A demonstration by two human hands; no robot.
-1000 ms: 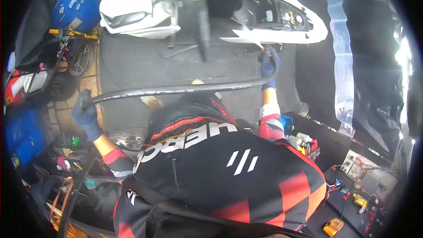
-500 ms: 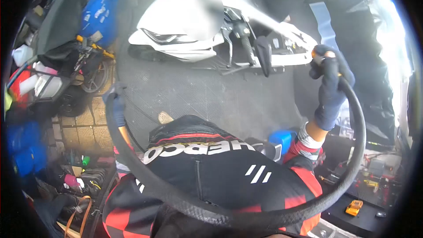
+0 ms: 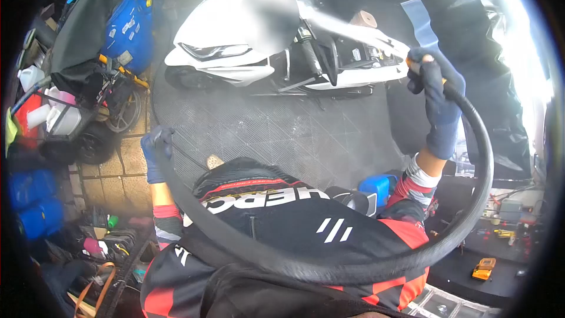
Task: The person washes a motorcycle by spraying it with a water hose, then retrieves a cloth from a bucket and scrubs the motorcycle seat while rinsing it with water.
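In a dark glove, my right hand (image 3: 438,85) is closed around a spray nozzle with an orange part (image 3: 414,66), held out at the right. A white jet runs from it up and left, across a white scooter (image 3: 220,20). The scooter stands with its front to the left, and mist blurs part of its body. My left hand (image 3: 156,146), gloved too, grips a thick black hose (image 3: 353,272) at the left. Between my hands the hose hangs in a wide loop in front of my chest.
Left of the scooter are a blue barrel (image 3: 128,29), a black-covered cart (image 3: 79,47) and a wheel (image 3: 123,112). Blue containers (image 3: 38,203) stand lower left. A blue jug (image 3: 378,187) is near my right forearm. An orange device (image 3: 484,269) lies on a black surface. Dark matting (image 3: 265,123) covers the floor.
My right hand has shifted slightly left and up in view with the nozzle, and the jet still sprays. My left hand sits lower, still on the hose. The mist looks thinner over the scooter.
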